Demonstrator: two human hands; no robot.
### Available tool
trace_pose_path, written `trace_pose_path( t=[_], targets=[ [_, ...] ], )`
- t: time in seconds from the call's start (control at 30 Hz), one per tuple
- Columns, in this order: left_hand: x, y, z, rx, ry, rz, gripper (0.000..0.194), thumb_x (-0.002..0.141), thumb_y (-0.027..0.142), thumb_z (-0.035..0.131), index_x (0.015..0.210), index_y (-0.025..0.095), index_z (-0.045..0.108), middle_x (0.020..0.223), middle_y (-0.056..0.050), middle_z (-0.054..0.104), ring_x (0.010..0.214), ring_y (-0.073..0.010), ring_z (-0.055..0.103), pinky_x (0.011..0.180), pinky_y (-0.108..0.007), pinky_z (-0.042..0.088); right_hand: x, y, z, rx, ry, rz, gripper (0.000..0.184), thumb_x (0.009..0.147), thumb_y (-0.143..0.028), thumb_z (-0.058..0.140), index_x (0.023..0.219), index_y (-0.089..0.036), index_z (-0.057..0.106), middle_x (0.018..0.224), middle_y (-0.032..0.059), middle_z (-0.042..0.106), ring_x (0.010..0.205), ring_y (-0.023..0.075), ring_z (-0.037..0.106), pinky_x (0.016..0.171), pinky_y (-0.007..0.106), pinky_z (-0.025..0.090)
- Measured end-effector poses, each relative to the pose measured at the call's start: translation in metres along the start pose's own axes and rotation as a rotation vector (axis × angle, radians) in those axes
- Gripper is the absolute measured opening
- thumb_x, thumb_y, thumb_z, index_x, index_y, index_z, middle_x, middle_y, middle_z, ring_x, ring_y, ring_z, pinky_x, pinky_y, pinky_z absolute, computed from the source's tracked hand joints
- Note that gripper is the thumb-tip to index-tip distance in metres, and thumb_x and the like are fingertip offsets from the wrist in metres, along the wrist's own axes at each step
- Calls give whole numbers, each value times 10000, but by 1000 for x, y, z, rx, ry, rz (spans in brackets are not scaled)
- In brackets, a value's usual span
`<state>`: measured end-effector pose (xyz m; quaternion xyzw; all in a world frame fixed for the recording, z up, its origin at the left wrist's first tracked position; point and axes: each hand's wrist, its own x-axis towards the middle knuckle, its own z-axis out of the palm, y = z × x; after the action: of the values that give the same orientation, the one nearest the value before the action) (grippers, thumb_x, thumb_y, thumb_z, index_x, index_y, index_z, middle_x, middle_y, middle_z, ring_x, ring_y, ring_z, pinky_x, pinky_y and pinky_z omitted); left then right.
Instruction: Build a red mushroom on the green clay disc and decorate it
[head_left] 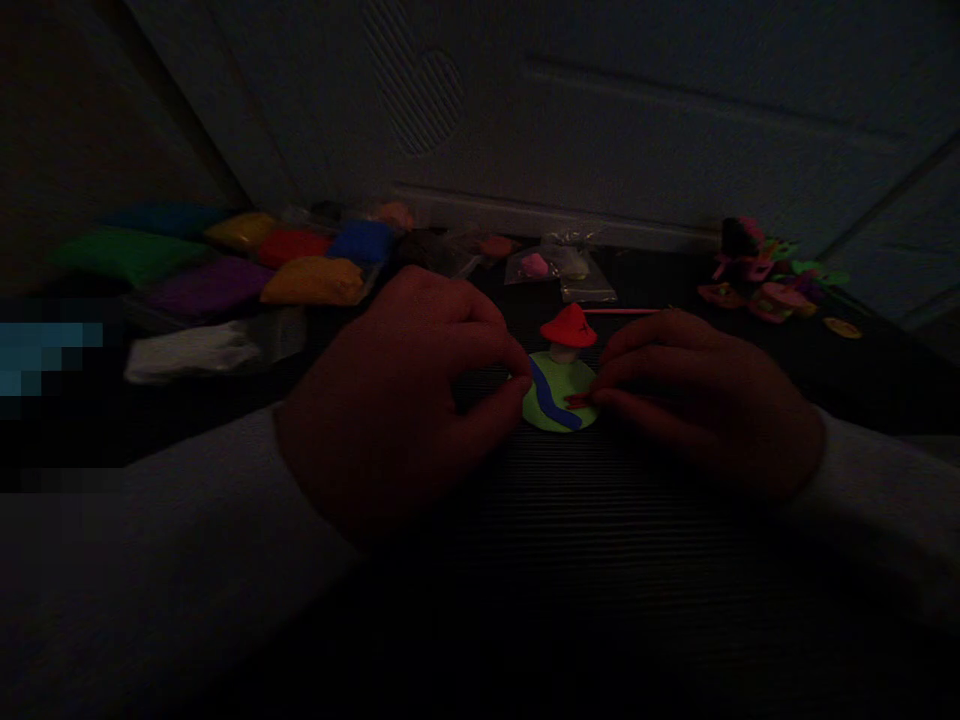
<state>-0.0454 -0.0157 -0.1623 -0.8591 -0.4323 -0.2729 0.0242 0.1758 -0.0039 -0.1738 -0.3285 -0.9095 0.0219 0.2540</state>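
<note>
A round light-green clay base [568, 376] lies on the dark table in front of me. On it stands a clay mushroom with a red cap [568, 328] and a pale stem [562, 353]. A wavy blue clay strip [550, 398] crosses the base's left side. Thumb and index finger of my left hand [409, 390] are pinched at the base's left edge. My right hand [697, 390] has its fingertips closed at the right edge, beside small reddish-brown pieces [577, 401] on the base. Whatever lies between those fingertips is hidden.
Bags of coloured clay, such as green [135, 255], purple [214, 288], orange [315, 280] and white [202, 350], lie at the left. Small clear bags [589, 280] and a thin pink stick [626, 311] lie behind the mushroom. Colourful clay figures [776, 290] stand back right, before a panelled surface [637, 150].
</note>
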Motion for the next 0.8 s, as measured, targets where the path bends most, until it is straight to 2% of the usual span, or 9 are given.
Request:
trace_pose_path(
  t=[0.3, 0.8],
  targets=[
    [-1, 0, 0, 3, 10, 15, 222, 734, 318, 473, 768, 209, 663, 878, -26, 609, 891, -204, 519, 778, -360, 412, 1, 0, 0, 4, -1, 3, 144, 775, -206, 556, 843, -126, 655, 907, 73, 578, 845, 137, 534, 774, 271, 436],
    [-1, 0, -1, 0, 1, -1, 220, 736, 349, 474, 769, 230, 657, 892, -18, 607, 909, -211, 514, 801, -368, 414, 2, -1, -1, 4, -29, 7, 118, 776, -197, 548, 822, -150, 647, 900, 67, 592, 842, 160, 540, 763, 320, 445]
  ],
)
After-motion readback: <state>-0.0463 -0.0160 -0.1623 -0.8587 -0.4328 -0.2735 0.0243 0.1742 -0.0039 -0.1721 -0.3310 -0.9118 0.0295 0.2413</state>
